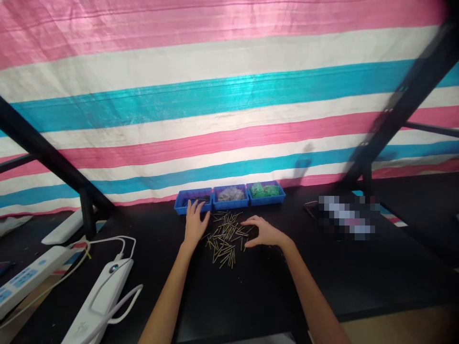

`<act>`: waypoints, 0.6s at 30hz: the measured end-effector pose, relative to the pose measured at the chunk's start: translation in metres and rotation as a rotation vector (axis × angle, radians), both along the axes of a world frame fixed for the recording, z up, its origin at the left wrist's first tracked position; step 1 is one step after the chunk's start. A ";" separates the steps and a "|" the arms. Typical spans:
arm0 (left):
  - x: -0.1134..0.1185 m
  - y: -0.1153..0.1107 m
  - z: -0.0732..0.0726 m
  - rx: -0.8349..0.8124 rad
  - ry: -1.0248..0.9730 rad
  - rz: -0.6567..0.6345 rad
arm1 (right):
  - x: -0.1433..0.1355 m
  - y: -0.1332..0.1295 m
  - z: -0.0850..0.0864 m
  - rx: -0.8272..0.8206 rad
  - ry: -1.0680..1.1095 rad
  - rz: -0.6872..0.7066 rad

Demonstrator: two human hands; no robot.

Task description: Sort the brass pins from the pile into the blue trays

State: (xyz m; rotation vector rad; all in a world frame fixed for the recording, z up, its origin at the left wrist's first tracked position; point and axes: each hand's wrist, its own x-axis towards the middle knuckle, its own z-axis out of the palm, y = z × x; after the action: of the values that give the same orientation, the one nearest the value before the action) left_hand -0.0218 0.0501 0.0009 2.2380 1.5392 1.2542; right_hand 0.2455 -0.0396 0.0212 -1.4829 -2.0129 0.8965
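Observation:
A loose pile of thin metal pieces [226, 234], like drill bits or long pins with some yellowish ends, lies spread on the black table. On its left side my left hand [195, 222] is open, fingertips at the front edge of the left blue bin [181, 203], which holds dark thin pieces. My right hand [264, 232] is at the pile's right edge, thumb and fingers apart in a C shape around a few pieces. Nothing shows gripped in either hand. The middle blue bin [231, 204] holds clear plastic bags [231, 193], and the right blue bin [267, 198] holds green packets [265, 189].
White power strips [103, 296] with looping cables [132, 296] lie on the left. A phone-like object [311, 208] sits at the right beside a blurred patch. Black slanted frame bars [405, 95] rise on both sides, before a striped sheet [229, 95] behind the table [251, 306].

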 end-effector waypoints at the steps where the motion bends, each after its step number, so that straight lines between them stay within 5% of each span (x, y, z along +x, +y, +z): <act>1: 0.000 0.000 0.000 -0.001 0.007 -0.010 | 0.002 0.001 -0.002 0.000 0.002 0.003; 12: -0.002 -0.005 0.002 0.013 0.093 -0.035 | -0.021 0.008 -0.012 0.139 0.005 -0.036; 18: 0.022 -0.042 0.019 0.059 0.073 0.004 | -0.029 0.006 -0.005 0.193 -0.065 -0.062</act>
State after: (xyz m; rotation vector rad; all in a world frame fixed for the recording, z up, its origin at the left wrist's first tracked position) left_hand 0.0007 0.0078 0.0201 2.3438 1.5520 1.2479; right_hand 0.2167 -0.0336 0.0160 -1.4744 -2.0245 0.6166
